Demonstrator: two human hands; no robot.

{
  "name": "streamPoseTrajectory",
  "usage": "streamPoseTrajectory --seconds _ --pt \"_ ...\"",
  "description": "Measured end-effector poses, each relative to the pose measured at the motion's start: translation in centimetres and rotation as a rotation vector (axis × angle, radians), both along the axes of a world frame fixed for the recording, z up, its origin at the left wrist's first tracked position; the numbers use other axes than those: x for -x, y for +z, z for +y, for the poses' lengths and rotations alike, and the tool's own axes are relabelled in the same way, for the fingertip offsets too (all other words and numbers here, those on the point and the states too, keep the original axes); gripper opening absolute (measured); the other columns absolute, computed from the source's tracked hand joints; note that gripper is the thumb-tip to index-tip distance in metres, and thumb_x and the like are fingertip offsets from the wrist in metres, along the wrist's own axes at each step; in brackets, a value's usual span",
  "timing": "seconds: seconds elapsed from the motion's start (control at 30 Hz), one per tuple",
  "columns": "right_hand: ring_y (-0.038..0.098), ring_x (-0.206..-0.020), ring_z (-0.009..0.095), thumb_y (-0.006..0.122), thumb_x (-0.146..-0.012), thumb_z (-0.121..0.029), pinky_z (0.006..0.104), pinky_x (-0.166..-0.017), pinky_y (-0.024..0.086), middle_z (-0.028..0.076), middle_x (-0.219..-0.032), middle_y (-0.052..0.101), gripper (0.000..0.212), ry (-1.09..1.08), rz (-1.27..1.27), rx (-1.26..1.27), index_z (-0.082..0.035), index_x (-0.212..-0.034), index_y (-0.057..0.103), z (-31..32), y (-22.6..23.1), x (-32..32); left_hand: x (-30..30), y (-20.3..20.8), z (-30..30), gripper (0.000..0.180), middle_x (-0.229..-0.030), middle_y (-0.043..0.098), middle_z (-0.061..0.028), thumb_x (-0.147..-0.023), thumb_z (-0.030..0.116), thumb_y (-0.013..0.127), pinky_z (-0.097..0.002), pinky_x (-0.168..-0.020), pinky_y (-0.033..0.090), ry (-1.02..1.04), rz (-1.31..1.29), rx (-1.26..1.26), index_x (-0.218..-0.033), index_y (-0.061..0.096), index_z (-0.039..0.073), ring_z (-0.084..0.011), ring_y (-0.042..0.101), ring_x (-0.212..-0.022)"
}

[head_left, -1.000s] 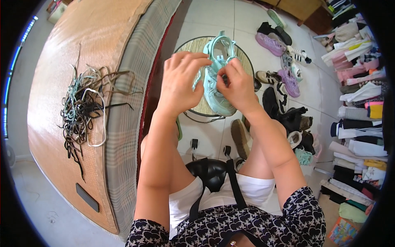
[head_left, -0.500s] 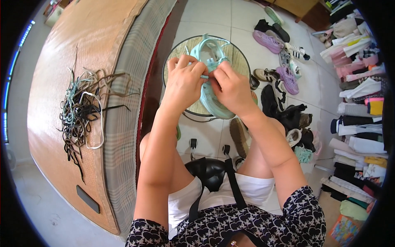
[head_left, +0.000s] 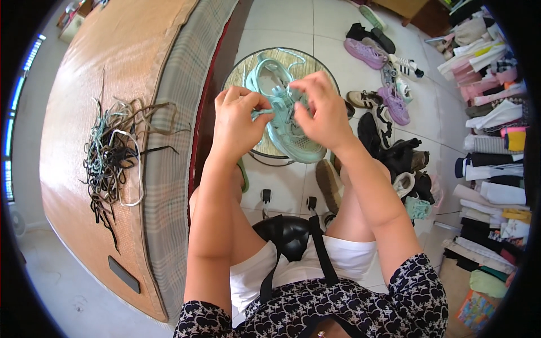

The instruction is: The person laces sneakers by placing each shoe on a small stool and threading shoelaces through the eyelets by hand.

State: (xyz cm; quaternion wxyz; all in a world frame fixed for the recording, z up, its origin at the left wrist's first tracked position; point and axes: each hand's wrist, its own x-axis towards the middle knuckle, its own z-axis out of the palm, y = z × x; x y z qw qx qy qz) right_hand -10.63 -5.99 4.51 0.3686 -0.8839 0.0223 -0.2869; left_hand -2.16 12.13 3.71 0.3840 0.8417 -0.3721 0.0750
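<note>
Teal shoe point(head_left: 285, 128) lay on the round table as the hands drew apart

From my remote seat I watched the pair of hands separate: half a second before, they had met over the shoe's tongue. Now the left hand point(head_left: 239, 121) had moved out to the shoe's left side, thumb and fingers pinching what looked like a teal lace point(head_left: 261, 113). The right hand point(head_left: 327, 115) hung over the shoe's right side, fingers spread from the thumb; I could not tell whether a strand touched its fingertips. The shoe sat on the round table point(head_left: 315, 69), its heel end swung leftward. I judged that some lace had come clear of the shoe, though how much remained threaded I couldn't tell. The heap of loose laces point(head_left: 110, 158) lay well apart, on the bed mat point(head_left: 65, 152).
</note>
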Motion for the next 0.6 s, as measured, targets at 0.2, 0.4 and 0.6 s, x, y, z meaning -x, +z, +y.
streamPoseTrajectory --seconds 0.2,0.4,0.6 --pt "0.063 -0.068 0.022 0.071 -0.077 -0.009 0.0354 -0.053 0.050 0.005 -0.097 0.054 0.019 0.123 -0.068 0.414 -0.008 -0.092 0.058 1.6 -1.8 -0.3 0.1 0.4 -0.1 0.023 -0.092 0.063 -0.0054 -0.065 0.006 0.083 -0.0391 -0.090 0.045 -0.052 -0.031 0.021 -0.084 0.071 0.007 -0.0266 0.058 -0.095" --pt "0.062 -0.067 0.021 0.065 -0.084 -0.006 0.0330 -0.057 0.050 0.006 -0.094 0.057 0.012 -0.020 -0.004 0.024 -0.005 -0.094 0.059 -0.9 -2.0 -0.2 -0.5 0.7 0.4 0.021 -0.091 0.064 -0.0050 -0.067 0.008 0.083 -0.0393 -0.089 0.046 0.005 -0.017 -0.006 -0.084 0.071 0.008 -0.0260 0.059 -0.094" --pt "0.061 -0.066 0.019 0.066 -0.082 -0.005 0.0308 -0.061 0.050 0.007 -0.097 0.057 0.022 -0.157 0.024 -0.181 -0.008 -0.104 0.063 -0.1 -0.3 0.1 0.1 0.6 0.3 0.020 -0.092 0.064 -0.0061 -0.069 0.011 0.082 -0.0391 -0.090 0.046 0.020 0.022 -0.037 -0.085 0.071 0.008 -0.0272 0.059 -0.093"
